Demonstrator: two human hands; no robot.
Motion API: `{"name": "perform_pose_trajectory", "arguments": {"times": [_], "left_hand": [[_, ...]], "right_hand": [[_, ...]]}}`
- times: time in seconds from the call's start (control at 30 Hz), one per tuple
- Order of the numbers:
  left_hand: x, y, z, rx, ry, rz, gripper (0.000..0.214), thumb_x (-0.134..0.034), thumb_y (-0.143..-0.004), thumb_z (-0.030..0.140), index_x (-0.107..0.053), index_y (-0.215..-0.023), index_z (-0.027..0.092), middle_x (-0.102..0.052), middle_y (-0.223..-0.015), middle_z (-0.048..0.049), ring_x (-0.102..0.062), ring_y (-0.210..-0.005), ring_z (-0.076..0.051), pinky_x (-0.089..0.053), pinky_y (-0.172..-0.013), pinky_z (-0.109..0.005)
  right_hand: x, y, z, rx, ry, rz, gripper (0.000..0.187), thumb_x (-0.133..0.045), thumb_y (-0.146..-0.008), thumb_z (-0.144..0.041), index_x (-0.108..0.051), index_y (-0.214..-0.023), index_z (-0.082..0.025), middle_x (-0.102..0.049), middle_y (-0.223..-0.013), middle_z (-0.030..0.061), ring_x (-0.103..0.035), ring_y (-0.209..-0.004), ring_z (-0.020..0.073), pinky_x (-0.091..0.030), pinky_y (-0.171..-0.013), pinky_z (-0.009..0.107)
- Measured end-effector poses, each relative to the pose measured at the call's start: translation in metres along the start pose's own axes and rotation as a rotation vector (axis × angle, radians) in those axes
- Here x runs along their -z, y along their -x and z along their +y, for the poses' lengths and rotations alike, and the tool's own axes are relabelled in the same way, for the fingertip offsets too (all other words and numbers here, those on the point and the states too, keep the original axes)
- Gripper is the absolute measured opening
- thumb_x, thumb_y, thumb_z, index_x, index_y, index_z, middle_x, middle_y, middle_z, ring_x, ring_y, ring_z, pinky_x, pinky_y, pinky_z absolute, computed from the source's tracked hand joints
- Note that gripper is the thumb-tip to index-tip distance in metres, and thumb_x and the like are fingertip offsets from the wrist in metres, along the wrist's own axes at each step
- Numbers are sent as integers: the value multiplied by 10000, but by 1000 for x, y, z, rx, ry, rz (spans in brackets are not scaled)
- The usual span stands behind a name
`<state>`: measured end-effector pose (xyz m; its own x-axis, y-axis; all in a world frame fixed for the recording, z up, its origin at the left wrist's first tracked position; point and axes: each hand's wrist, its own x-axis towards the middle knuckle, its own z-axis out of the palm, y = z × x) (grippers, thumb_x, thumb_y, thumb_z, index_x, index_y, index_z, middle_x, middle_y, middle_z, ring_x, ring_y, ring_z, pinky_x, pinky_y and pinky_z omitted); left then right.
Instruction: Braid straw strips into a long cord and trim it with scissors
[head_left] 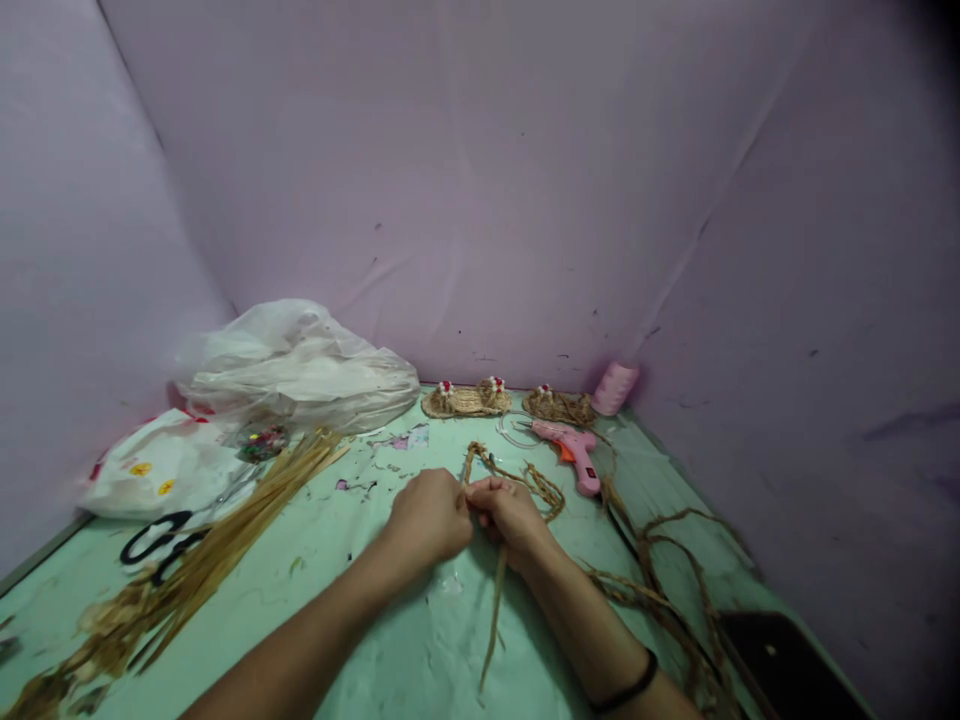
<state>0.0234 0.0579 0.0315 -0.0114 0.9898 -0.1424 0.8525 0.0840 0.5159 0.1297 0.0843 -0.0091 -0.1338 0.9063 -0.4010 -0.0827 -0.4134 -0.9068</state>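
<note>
In the head view, I have both hands meeting at the centre of the frame, over the green table (360, 650). The left hand (429, 512) is curled closed on the fibre cord (553, 497), its fingertips mostly hidden from me. The right hand (511, 515) is narrow, thumb and forefinger pinching the same cord. The cord's twisted length loops away just above and right of the hands; a loose tail (493, 625) hangs below the right hand, towards the lower centre.

I judge the step in hand to be twisting or braiding fibre, though I can't make out the strands between the fingers. As I read it, the next move calls for a firm left hold while the right fingers work the strands, with the tail kept free. The glue gun (571, 450), right of centre, lies apart from both hands.
</note>
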Motion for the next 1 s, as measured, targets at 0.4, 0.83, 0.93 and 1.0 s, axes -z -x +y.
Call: {"name": "perform_pose_trajectory", "arguments": {"times": [0.4,0.83,0.93,1.0], "left_hand": [[15,-19,-5,234,646,-172,136,-460,-662,162,-554,-570,129,-466,-411,17,-384,-309,-83,-261,-356,-208],[-17,-32,-20,204,540,-167,169,-536,-493,90,-401,-412,151,-217,-305,91,-185,-317,-29,-77,-361,-212],[-22,-35,-25,158,544,-141,169,-515,-499,94,-385,-411,156,-221,-323,87,-192,-336,-31,-87,-368,-211],[-21,-34,-23,174,572,-149,181,-508,-490,88,-368,-401,160,-228,-317,86,-192,-334,-30,-95,-363,-208]], "right_hand": [[12,0,-7,-93,-40,-230,53,-530,-498,-153,-493,-527,-128,-357,-340,-83,-188,-296,4,-51,-353,178],[14,-2,-6,337,802,38,74,-549,-577,-164,-615,-545,-154,-586,-509,22,-487,-497,117,-291,-481,218],[11,10,-18,299,1028,142,121,-557,-596,-216,-644,-537,-157,-581,-486,43,-501,-505,138,-266,-473,232],[8,17,-24,254,1071,134,122,-553,-585,-197,-649,-524,-153,-570,-463,46,-498,-495,138,-253,-462,231]]}}
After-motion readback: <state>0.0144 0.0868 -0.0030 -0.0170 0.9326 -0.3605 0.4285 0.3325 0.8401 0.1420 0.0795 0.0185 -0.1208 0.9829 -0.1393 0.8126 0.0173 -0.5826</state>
